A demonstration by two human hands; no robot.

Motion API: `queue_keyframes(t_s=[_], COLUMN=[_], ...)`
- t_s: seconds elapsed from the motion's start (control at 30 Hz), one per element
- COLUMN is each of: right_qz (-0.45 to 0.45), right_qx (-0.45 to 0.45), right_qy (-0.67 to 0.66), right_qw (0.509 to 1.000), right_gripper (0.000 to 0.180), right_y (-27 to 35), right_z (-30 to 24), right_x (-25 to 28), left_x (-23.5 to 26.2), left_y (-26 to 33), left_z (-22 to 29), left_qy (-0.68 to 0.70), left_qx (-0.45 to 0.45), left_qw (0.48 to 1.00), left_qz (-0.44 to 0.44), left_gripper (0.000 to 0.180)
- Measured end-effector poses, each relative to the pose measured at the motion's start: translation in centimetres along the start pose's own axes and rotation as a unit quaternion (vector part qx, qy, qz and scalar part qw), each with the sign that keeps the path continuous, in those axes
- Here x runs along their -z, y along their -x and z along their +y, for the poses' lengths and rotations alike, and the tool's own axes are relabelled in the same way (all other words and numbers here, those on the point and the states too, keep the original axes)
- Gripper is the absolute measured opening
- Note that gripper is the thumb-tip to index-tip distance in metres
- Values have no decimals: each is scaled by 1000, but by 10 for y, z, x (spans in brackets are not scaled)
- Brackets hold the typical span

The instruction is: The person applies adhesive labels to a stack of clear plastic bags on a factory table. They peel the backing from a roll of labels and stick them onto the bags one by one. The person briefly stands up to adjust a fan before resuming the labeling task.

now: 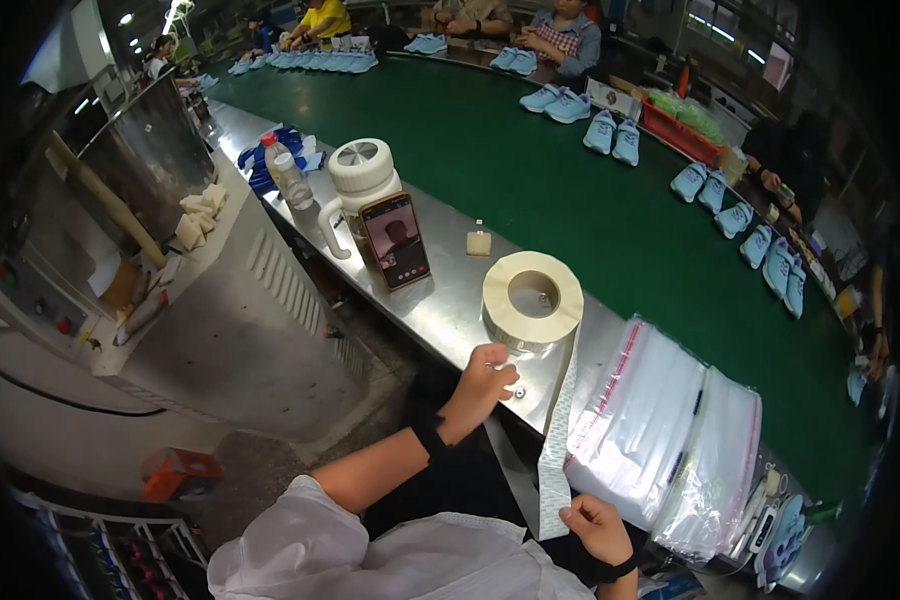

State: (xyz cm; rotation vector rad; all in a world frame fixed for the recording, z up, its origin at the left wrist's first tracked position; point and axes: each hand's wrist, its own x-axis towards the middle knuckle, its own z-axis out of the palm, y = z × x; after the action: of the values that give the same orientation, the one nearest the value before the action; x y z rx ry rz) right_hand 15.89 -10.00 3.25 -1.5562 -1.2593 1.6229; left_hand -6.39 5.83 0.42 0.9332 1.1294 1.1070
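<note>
A large roll of pale label tape [532,297] lies flat on the steel worktop [440,300]. A long strip [557,440] hangs from it down toward me. My left hand [482,382] rests on the worktop edge just below the roll, fingers curled beside the strip's upper part. My right hand [595,527] pinches the lower end of the strip near my lap. Two stacks of clear plastic bags [670,435] with coloured seal edges lie on the worktop to the right of the strip.
A phone [395,240] leans against a big white-lidded jug [362,185], with a water bottle [288,172] and a small block [479,242] nearby. A green conveyor belt [570,190] carries pale blue shoes [612,137]. Other people sit along its far side. A grey machine [150,300] stands at left.
</note>
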Motion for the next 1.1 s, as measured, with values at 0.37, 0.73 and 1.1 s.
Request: queue_keyframes(t_s=[0.37, 0.73, 1.1], right_qz=[11, 5, 4], right_qx=[73, 68, 46], right_qy=[10, -27, -126], right_qw=[997, 997, 991], right_gripper=[12, 7, 7], right_y=[-38, -32, -32], right_z=[-3, -1, -11], right_x=[-32, -25, -33], left_x=[-10, -22, -24], left_y=[88, 76, 71], left_z=[-21, -30, -34], left_qy=[-94, -59, -21], left_qx=[57, 75, 27], left_qw=[957, 975, 989], left_qz=[-269, -199, -141], left_gripper=[43, 29, 26])
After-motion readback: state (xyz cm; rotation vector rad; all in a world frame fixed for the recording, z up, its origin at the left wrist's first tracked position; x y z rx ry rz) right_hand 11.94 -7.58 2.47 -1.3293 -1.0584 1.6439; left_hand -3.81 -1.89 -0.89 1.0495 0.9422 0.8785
